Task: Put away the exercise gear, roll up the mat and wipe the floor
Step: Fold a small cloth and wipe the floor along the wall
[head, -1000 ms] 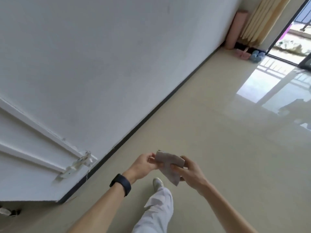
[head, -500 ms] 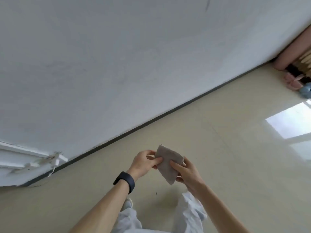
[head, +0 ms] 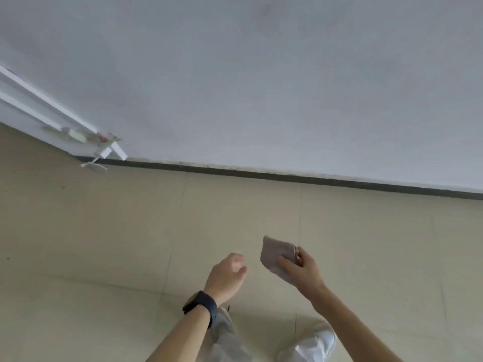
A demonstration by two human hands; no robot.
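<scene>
Cloth (head: 276, 253): grey-beige, folded to a small pad, held in the air, not yet on the floor (head: 104, 244).

Grip: your right hand (head: 304, 274) pinches it. The thumb lies across the near face and the fingers wrap the edge on the right. The lower end of the pad is hidden in your palm.

Left hand (head: 226, 275): just left of the grip, clear of the cloth, fingers loosely curled and holding nothing. A dark wristband (head: 200, 305) sits on that wrist.

Key relation: the tile to be wiped lies below and ahead of the grip. Your right hand alone has the cloth, so it is the one to take it down.

Lie of the pad: the long axis runs from your palm up and slightly left to the free corner. That corner points away from you toward the black skirting (head: 287, 176) and the wall (head: 261, 87). The broad face is turned toward you, not toward the floor.

Judgement: you would need to tip that face downward before contact. Your shoe (head: 325, 338) stands below and behind the grip, so the bare tile ahead looks like the place to start.
</scene>
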